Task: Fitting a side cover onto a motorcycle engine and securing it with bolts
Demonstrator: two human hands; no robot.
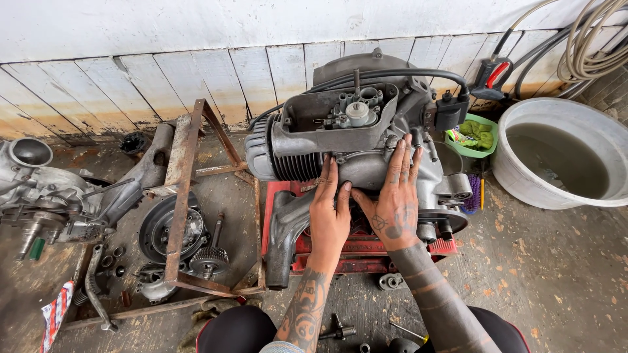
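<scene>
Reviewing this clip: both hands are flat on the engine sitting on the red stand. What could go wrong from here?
The engine sits on a small red stand; pressing with the left hand and right hand might tip or shift it. Loose small parts lie on the floor by the knees and could get knocked away or lost. The water basin stands close enough to splash or spill.
</scene>
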